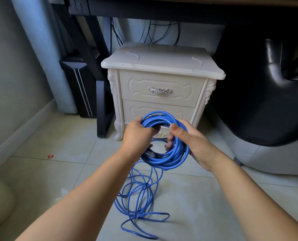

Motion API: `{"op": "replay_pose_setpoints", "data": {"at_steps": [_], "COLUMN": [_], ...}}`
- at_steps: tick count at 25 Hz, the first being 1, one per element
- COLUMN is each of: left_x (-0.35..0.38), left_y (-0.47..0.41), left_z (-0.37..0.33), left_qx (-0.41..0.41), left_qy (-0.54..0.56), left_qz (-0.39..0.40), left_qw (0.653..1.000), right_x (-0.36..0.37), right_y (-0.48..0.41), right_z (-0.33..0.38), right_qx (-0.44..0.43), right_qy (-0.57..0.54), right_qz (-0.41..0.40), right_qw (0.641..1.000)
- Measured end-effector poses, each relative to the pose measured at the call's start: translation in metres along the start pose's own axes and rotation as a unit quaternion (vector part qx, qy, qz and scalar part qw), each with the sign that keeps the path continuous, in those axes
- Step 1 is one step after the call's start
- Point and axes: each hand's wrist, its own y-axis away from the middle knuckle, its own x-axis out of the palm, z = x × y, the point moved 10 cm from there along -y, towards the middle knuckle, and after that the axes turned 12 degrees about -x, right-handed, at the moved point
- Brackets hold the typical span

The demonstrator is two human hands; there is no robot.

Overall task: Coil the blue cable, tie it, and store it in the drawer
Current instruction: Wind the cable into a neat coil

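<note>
A home room: cream nightstand beneath a dark desk, tiled floor.

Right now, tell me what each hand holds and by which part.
Both hold the blue cable by its coiled part: the left hand grips the coil's left side, the right hand its right side.

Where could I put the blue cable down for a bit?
The nightstand top is bare. So are the floor tiles between the wall skirting and the blue cable lying loose, apart from a red scrap. It is crowded in the middle, where those loops sprawl.
</note>
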Motion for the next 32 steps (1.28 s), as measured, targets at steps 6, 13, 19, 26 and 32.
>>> {"op": "replay_pose_setpoints", "data": {"at_steps": [6, 13, 19, 26, 32], "left_x": [0.032, 0.043, 0.058, 0.037, 0.024], "left_y": [0.016, 0.012, 0.027, 0.009, 0.013], "left_z": [-0.001, 0.066, 0.027, 0.016, -0.005], "left_qx": [-0.031, -0.318, -0.305, -0.124, -0.059], "left_qy": [0.035, 0.162, 0.367, 0.175, 0.149], "left_qz": [0.192, 0.246, 0.356, 0.251, 0.255], "left_qw": [0.98, 0.901, 0.804, 0.944, 0.954], "right_x": [-0.037, -0.058, -0.032, -0.032, -0.042], "right_y": [0.004, 0.008, 0.011, 0.008, -0.004], "right_z": [-0.003, -0.01, -0.035, -0.034, -0.032], "right_qx": [-0.002, 0.023, 0.114, 0.075, 0.07], "right_qy": [0.066, -0.129, -0.169, 0.048, -0.115], "right_qz": [-0.17, -0.255, -0.193, -0.172, -0.129], "right_qw": [0.983, 0.958, 0.96, 0.981, 0.982]}}
